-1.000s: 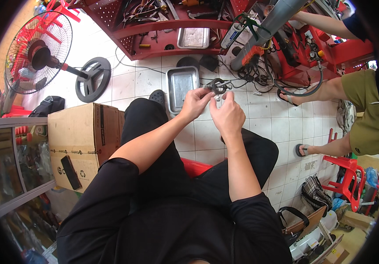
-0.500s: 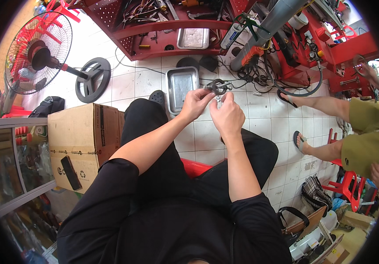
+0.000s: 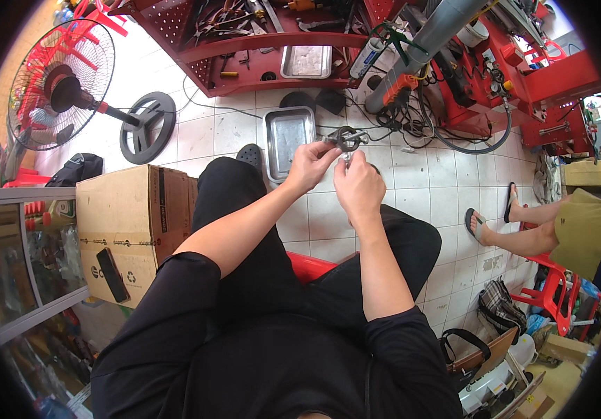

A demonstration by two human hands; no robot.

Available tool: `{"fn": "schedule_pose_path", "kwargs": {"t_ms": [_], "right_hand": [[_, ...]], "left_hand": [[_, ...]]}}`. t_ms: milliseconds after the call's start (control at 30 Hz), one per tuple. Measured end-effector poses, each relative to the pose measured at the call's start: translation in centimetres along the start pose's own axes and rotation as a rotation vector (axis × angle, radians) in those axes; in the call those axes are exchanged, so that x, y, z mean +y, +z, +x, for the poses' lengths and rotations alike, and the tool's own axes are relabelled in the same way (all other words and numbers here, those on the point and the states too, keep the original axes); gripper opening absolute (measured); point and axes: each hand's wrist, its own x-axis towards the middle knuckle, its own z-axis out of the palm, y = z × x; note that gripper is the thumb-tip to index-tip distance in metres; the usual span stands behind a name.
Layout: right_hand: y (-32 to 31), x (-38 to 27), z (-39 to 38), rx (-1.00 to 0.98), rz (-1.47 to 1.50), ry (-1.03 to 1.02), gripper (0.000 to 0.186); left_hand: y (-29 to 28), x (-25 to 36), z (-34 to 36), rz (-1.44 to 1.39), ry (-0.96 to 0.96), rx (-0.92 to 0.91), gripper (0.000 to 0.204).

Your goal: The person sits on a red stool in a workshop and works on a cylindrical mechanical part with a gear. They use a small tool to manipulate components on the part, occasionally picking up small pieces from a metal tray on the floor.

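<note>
Between my two hands, over the tiled floor, is a small metal part with a dark ring and silver arms (image 3: 346,138). My left hand (image 3: 309,165) is closed on its left side, thumb and fingertips pinched. My right hand (image 3: 358,186) is closed at its lower side, fingertips at a small silver piece that is partly hidden. Just behind the part a shallow steel tray (image 3: 270,142) lies on the floor.
A red tool cart (image 3: 258,85) stands ahead, beside a grey pipe (image 3: 427,31), a red machine (image 3: 510,65) and tangled cables. At left are a fan (image 3: 56,89) and cardboard box (image 3: 114,205) with a phone (image 3: 112,274). A co-worker's leg (image 3: 524,239) shows at right.
The co-worker at right has stepped toward me and the rim, and their hands are out of view. My right hand has shifted slightly; my left hand has barely moved.
</note>
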Motion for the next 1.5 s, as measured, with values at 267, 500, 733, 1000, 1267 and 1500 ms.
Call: {"fn": "schedule_pose_path", "kwargs": {"t_ms": [267,500,733,1000,1267,1500], "right_hand": [[-0.5,-0.2,0.0,-0.051,-0.024,0.011,0.03],[-0.4,0.0,-0.1,0.017,-0.038,-0.045,0.029],[-0.2,0.0,0.0,-0.034,-0.042,0.005,0.029],[0.0,0.1,-0.1,0.021,-0.004,-0.038,0.029],[-0.6,-0.5,-0.2,0.015,-0.023,-0.014,0.03],[-0.3,-0.1,-0.1,0.024,-0.002,-0.031,0.028]], "left_hand": [[-0.2,-0.3,0.1,0.044,-0.01,-0.017,0.022],[-0.1,-0.1,0.1,0.032,-0.029,-0.007,0.022],[0.0,0.0,0.1,0.016,-0.027,-0.019,0.022],[-0.2,-0.4,0.1,0.049,-0.036,-0.017,0.022],[0.0,-0.1,0.0,-0.002,-0.002,0.006,0.02],[-0.1,-0.1,0.0,0.057,-0.001,-0.01,0.021]]}}
